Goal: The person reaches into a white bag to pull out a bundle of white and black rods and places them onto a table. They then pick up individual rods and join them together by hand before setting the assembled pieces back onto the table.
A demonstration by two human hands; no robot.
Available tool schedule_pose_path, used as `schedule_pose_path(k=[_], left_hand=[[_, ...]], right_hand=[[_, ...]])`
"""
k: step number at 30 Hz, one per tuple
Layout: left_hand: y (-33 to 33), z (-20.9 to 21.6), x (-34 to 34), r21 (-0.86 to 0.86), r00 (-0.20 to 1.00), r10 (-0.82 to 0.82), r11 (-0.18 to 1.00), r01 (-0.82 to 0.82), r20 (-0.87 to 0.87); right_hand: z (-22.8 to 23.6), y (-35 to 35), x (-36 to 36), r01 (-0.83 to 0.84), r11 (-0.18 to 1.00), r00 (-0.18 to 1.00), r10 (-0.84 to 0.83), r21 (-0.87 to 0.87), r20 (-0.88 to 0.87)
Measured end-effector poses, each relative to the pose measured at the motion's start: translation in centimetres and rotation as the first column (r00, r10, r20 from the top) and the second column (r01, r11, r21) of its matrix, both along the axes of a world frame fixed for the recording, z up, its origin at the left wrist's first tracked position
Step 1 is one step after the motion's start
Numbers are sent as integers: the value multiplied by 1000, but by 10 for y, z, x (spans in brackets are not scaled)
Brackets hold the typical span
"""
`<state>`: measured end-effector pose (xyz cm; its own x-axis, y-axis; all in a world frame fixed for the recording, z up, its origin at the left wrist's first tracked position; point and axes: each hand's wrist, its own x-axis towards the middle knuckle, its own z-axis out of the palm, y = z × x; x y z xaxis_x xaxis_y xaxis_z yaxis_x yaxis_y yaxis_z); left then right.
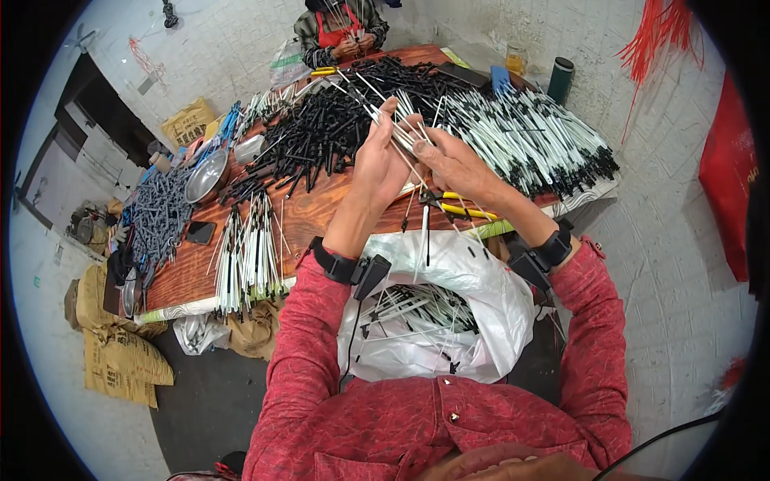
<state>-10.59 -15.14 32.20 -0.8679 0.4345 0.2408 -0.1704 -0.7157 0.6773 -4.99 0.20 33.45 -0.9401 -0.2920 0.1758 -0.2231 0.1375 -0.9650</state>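
Note:
Over the near side of the table, my left hand (380, 164) and my right hand (459, 167) hold a few thin white rods (410, 163) with black ends between them. The rods slant across both hands, and the fingers of each partly hide them. Beneath my hands, yellow-handled pliers or cutters (473, 212) lie at the table's edge; their jaws are hard to make out. Below, a large white plastic bag (504, 309) gapes in front of my body, with many similar rods (421, 307) inside. A few rods dangle over its rim.
Black plastic pieces (309, 132) heap the middle of the wooden table (180, 280). White rods with black ends (529, 136) spread at right, a smaller bundle (250, 252) at left. Grey pieces (156, 212), a metal bowl (207, 176) and a phone (200, 232) lie left. A co-worker (341, 36) sits opposite.

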Motion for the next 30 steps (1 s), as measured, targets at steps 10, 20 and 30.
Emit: schedule_pose_path(k=[10,20,30], left_hand=[[-1,-3,-4,97,981,-83,993,67,177],[-5,-4,-4,-72,987,71,995,-62,141],[-5,-10,-9,-162,979,141,980,-117,149]], right_hand=[[-20,0,-11,258,966,923,-237,31,-304],[-7,6,3,68,968,998,-62,-241,32],[-20,13,0,39,980,999,-42,-194,-10]])
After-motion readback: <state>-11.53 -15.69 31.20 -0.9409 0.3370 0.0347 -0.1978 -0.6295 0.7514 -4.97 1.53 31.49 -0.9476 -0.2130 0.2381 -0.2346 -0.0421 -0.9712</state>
